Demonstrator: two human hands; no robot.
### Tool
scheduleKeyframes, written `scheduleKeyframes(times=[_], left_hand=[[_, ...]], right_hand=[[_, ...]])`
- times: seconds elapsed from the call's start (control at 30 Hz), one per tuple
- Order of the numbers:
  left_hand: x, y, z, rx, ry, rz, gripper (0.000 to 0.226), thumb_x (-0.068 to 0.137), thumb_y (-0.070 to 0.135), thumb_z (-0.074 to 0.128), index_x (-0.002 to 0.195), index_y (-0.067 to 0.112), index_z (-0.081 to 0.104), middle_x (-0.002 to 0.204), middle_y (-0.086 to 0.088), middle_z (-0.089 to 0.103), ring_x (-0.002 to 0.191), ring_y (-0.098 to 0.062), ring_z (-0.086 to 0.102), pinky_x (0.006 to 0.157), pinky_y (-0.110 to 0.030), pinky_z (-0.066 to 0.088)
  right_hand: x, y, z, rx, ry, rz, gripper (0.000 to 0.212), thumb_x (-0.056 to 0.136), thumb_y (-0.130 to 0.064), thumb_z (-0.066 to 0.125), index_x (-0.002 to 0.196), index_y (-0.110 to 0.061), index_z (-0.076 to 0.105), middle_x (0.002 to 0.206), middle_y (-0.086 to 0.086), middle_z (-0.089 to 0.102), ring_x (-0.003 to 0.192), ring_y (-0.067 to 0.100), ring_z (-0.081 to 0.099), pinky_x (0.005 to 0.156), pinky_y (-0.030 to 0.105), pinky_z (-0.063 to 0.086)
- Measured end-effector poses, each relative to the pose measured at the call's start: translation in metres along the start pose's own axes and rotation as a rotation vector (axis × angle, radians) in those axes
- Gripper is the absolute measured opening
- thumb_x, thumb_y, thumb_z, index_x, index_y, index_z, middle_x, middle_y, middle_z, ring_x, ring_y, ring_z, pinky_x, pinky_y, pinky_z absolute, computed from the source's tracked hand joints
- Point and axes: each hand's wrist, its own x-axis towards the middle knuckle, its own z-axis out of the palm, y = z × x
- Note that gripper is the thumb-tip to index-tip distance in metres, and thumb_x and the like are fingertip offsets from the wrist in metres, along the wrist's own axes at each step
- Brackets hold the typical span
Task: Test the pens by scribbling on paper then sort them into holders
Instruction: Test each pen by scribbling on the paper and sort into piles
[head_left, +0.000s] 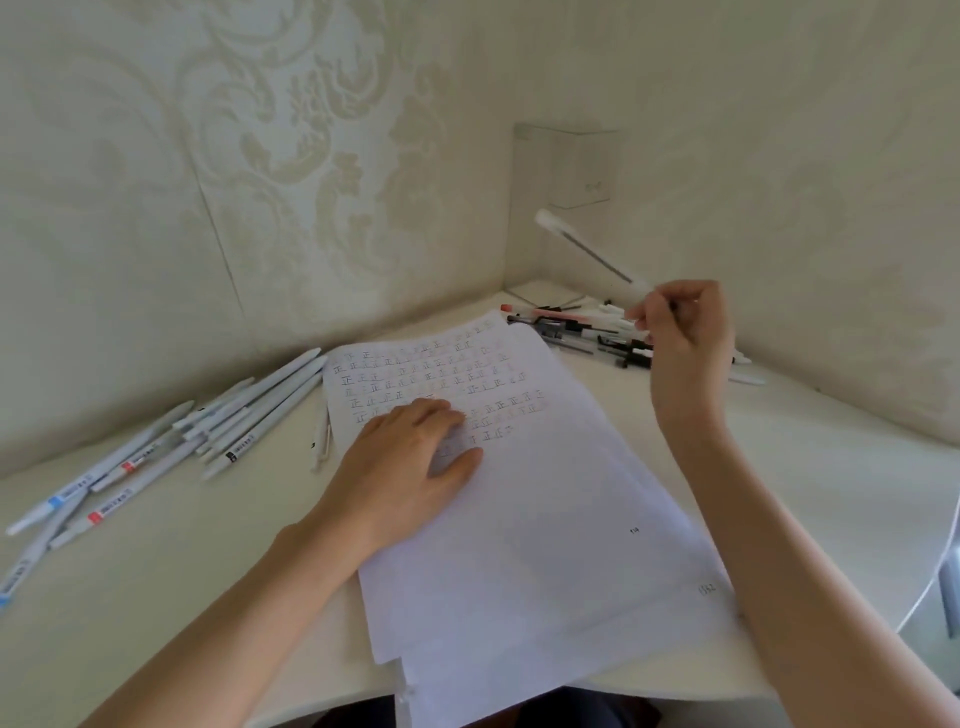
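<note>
Pinching a clear pen (587, 247) near its lower end, the right hand (675, 327) hangs raised above the back of the table (182, 571), its grip closed on the barrel with the fingers curled. The pen slants up and to the left, white end highest, in front of a clear holder (566, 166) in the corner of the patterned walls. The left hand (410, 457) lies flat on the paper (545, 519), fingers straight, its grip open and holding nothing, covering part of the lower rows of writing. The paper is a loose stack of white sheets set aslant across the middle of the table, its upper part filled with rows of small marks in dark and reddish ink. Just below and behind the right hand, a pile of dark and clear pens (576, 325) lies near the paper's top corner. On the left, white pens (234, 415) lie scattered, some with blue, red or black bands. One slim white pen (323, 441) lies just beside the paper's left edge.
</note>
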Motion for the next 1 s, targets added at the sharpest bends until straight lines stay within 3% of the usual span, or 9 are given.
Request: scheduleKeyframes(times=[0.07,0.17,0.27,0.43,0.5,0.57,0.7,0.87,1.0], left_hand=[[0.001,0.002,-0.004,-0.065,0.168,-0.04,0.05,0.088,0.044,0.055,0.128,0.015,0.049,0.133,0.001,0.048,0.12,-0.019,0.047,0.098,-0.029,0.033],[0.003,-0.002,-0.011,-0.106,0.407,-0.112,0.054,0.086,0.036,0.06,0.13,0.007,0.045,0.129,-0.01,0.048,0.118,-0.025,0.046,0.095,-0.034,0.037],[0.006,-0.01,-0.013,-0.036,0.444,-0.097,0.055,0.088,0.044,0.052,0.13,0.008,0.047,0.128,-0.013,0.05,0.117,-0.029,0.047,0.096,-0.041,0.04],[0.007,-0.011,-0.011,-0.036,0.324,-0.064,0.024,0.093,0.03,0.052,0.102,0.01,0.063,0.093,-0.004,0.063,0.088,-0.026,0.057,0.074,-0.035,0.042],[0.006,-0.007,-0.011,-0.078,0.27,-0.015,0.018,0.095,0.025,0.05,0.098,0.01,0.059,0.092,-0.002,0.059,0.083,-0.023,0.056,0.069,-0.035,0.042],[0.005,-0.004,-0.009,-0.092,0.202,0.085,0.014,0.096,0.019,0.046,0.1,0.007,0.055,0.092,-0.003,0.054,0.081,-0.023,0.054,0.068,-0.037,0.043],[0.004,0.001,-0.006,-0.153,0.095,0.11,0.019,0.098,0.022,0.04,0.1,0.007,0.051,0.085,0.003,0.05,0.076,-0.02,0.05,0.065,-0.03,0.036],[0.006,0.004,-0.008,-0.109,0.143,0.109,0.027,0.097,0.032,0.038,0.088,0.01,0.049,0.058,0.009,0.041,0.055,-0.018,0.043,0.054,-0.034,0.032],[0.003,0.006,-0.01,-0.102,0.178,0.092,0.028,0.096,0.039,0.038,0.089,0.015,0.052,0.053,0.006,0.042,0.051,-0.012,0.045,0.054,-0.033,0.037]], right_hand=[[-0.005,-0.003,0.005,0.12,-0.194,0.063,0.018,0.09,0.001,0.05,0.083,-0.016,0.052,0.066,-0.003,0.066,0.064,0.01,0.058,0.063,0.021,0.044],[-0.014,-0.004,0.013,0.091,-0.505,0.163,0.016,0.09,0.006,0.051,0.083,-0.008,0.054,0.063,0.0,0.067,0.062,0.014,0.057,0.062,0.025,0.044],[-0.022,-0.007,0.019,0.096,-0.67,0.195,0.01,0.091,0.006,0.052,0.086,-0.003,0.055,0.066,0.002,0.068,0.063,0.016,0.056,0.064,0.026,0.046],[-0.032,-0.009,0.026,0.322,-0.685,0.343,0.012,0.09,0.005,0.052,0.085,-0.005,0.056,0.069,0.009,0.067,0.064,0.018,0.056,0.063,0.024,0.046],[-0.037,-0.008,0.031,0.446,-0.72,0.437,0.006,0.088,-0.001,0.056,0.085,-0.006,0.056,0.067,0.007,0.064,0.064,0.018,0.055,0.06,0.023,0.045],[-0.044,-0.006,0.037,0.396,-0.785,0.461,0.006,0.083,-0.013,0.061,0.085,-0.007,0.058,0.066,0.005,0.062,0.065,0.017,0.054,0.059,0.023,0.044],[-0.05,-0.003,0.043,0.323,-0.815,0.451,0.01,0.079,-0.018,0.065,0.08,-0.008,0.062,0.064,0.002,0.061,0.063,0.015,0.051,0.058,0.022,0.042],[-0.05,-0.008,0.042,0.438,-0.799,0.509,0.014,0.078,-0.016,0.066,0.079,-0.005,0.058,0.061,0.003,0.06,0.059,0.012,0.053,0.057,0.019,0.043],[-0.052,-0.009,0.043,0.457,-0.806,0.505,0.011,0.084,-0.015,0.064,0.079,-0.006,0.062,0.064,0.006,0.062,0.06,0.013,0.055,0.057,0.02,0.044]])
